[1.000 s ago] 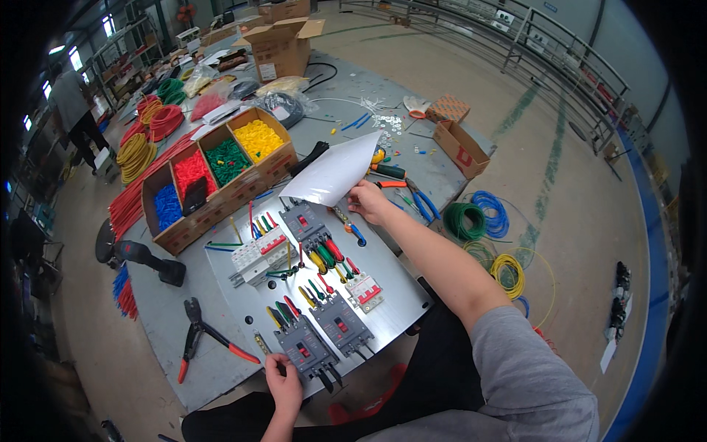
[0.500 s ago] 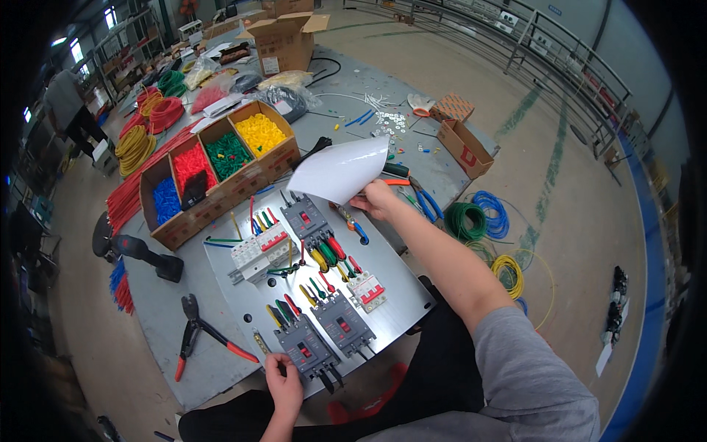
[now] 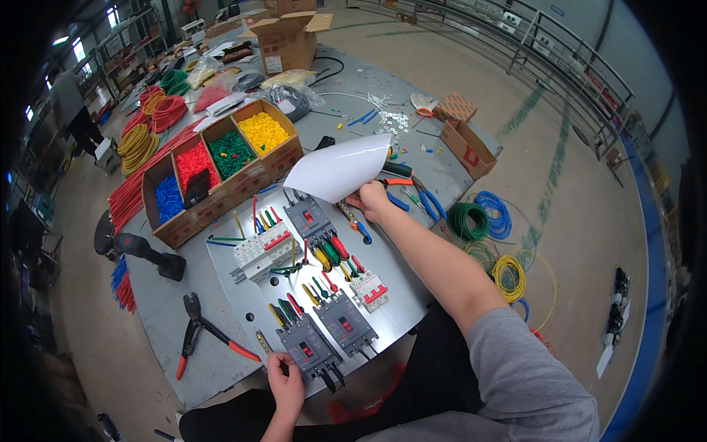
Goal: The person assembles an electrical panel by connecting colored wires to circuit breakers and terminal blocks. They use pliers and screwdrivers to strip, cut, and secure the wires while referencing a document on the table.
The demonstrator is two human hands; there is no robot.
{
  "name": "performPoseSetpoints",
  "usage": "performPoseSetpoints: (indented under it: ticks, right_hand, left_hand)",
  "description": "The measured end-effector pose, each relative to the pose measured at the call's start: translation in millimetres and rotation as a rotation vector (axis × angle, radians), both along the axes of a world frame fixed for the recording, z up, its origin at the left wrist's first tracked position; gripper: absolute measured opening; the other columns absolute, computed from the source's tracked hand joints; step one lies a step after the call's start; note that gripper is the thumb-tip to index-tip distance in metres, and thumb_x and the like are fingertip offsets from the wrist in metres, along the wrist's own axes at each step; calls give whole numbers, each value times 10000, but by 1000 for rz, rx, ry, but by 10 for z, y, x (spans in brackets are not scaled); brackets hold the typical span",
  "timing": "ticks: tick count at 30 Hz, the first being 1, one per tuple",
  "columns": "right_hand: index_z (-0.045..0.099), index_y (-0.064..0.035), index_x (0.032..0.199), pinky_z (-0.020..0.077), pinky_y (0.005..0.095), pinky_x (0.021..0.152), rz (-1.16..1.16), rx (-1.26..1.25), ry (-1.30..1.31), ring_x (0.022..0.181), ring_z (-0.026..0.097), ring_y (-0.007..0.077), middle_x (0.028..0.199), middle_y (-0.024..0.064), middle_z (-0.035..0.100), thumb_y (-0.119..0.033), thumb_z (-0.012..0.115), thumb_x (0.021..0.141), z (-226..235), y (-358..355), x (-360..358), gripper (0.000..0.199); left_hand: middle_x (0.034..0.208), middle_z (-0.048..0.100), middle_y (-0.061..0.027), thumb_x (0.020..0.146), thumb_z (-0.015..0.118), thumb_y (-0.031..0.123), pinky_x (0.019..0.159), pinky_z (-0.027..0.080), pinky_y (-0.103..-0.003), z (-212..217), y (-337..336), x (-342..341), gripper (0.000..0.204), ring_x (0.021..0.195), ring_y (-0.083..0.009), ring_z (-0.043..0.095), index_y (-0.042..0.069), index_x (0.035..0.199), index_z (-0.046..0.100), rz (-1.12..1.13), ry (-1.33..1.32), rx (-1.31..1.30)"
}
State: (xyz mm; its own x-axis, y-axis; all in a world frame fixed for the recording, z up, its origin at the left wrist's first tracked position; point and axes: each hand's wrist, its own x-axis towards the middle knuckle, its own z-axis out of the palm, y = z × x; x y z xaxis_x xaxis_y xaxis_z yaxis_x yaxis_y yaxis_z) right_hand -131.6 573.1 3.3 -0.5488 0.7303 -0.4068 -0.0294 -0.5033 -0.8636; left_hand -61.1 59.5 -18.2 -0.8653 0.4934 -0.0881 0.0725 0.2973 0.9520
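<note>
A curved white sheet of paper (image 3: 339,168) is pinched in my right hand (image 3: 374,200), above the far end of a metal mounting plate (image 3: 401,313). Beneath the paper sits the far moulded-case circuit breaker (image 3: 308,217), partly covered. My left hand (image 3: 286,381) is closed at the plate's near left edge, beside the near left circuit breaker (image 3: 308,348); what its fingers grip is hidden. Next to that hand lies a brass terminal strip (image 3: 263,342). Another large breaker (image 3: 344,324), a small red-switched breaker (image 3: 370,291) and a row of small breakers (image 3: 264,252) are on the plate, with coloured wire ends.
Left of the plate lie a red-handled crimping tool (image 3: 197,331) and a cordless driver (image 3: 151,254). A divided cardboard box (image 3: 221,200) holds coloured caps behind it. Blue-handled pliers (image 3: 427,199) lie right of the paper. Wire coils (image 3: 508,278) are on the floor; a person (image 3: 70,107) stands far left.
My right hand and the paper have shifted slightly left over the plate. The left hand stays at the near breaker. The whole view has moved a little.
</note>
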Motion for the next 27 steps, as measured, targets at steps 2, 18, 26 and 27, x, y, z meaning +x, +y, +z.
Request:
performPoseSetpoints:
  ticks: [2, 18, 26, 27]
  right_hand:
    - [653, -26, 1238, 683, 366, 797, -22, 28, -44, 938, 760, 213, 1108, 128, 737, -122, 525, 1106, -38, 108, 10, 208]
    - [749, 34, 1096, 640, 325, 706, 500, 463, -429, 764, 736, 161, 904, 74, 748, -105, 762, 942, 215, 108, 100, 207]
    - [754, 51, 1113, 627, 337, 612, 504, 615, -397, 680, 734, 167, 883, 92, 755, -91, 759, 989, 229, 31, 163, 189]
    - [748, 47, 1112, 623, 339, 600, 497, 625, -396, 675, 729, 162, 879, 87, 750, -97, 758, 999, 210, 40, 165, 183]
  left_hand:
    - [933, 576, 3, 1024, 541, -52, 782, 440, -246, -23, 20, -10, 94, 855, -78, 518, 36, 1051, 558, -8, -3, -4]
    - [985, 545, -65, 966, 596, -32, 834, 464, -309, -20, 5, 9, 77, 893, -176, 535, 18, 1018, 568, 13, -57, 4]
    - [982, 541, -69, 973, 608, -30, 817, 454, -308, -67, -46, 17, 71, 889, -179, 533, 16, 1010, 568, 12, -52, -11]
    - [982, 541, -70, 973, 607, -29, 816, 453, -310, -58, -36, 15, 69, 889, -180, 533, 16, 1007, 568, 10, -56, -9]
